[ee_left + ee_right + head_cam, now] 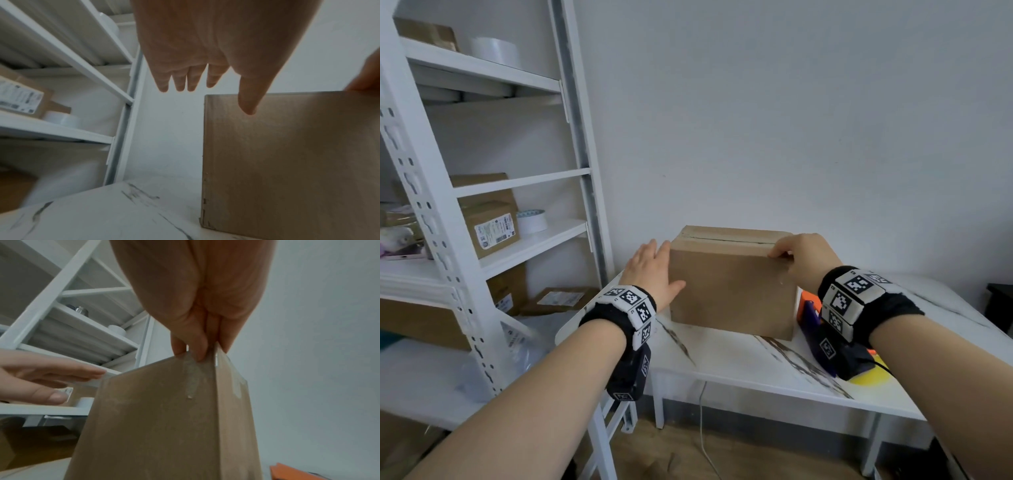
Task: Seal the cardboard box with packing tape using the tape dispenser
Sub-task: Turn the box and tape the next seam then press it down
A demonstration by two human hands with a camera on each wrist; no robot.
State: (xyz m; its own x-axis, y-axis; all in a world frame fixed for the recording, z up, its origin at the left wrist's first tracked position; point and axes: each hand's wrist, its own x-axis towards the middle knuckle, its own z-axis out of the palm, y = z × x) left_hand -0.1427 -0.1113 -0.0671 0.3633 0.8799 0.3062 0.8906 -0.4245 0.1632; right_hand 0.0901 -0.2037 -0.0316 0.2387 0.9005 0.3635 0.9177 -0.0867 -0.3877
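Observation:
A brown cardboard box [732, 284] stands on the white marble-patterned table [739, 363], flaps down, a dark seam along its top. My left hand [654, 270] lies flat against the box's left side, fingers straight [191, 81], thumb on the front face [287, 162]. My right hand [804, 257] pinches the box's top right corner [164, 418] between thumb and fingers [197, 347]. A strip of old tape residue runs down below that corner. The orange and purple tape dispenser [810, 308] lies on the table right of the box, mostly hidden behind my right wrist; its orange edge [287, 472] shows low.
A white metal shelf unit [482, 240] stands close on the left, holding labelled cartons [489, 228] and white tape rolls [532, 221]. The wall is right behind the box. Something yellow [869, 375] lies near the table's front right edge. A dark object [1000, 308] sits far right.

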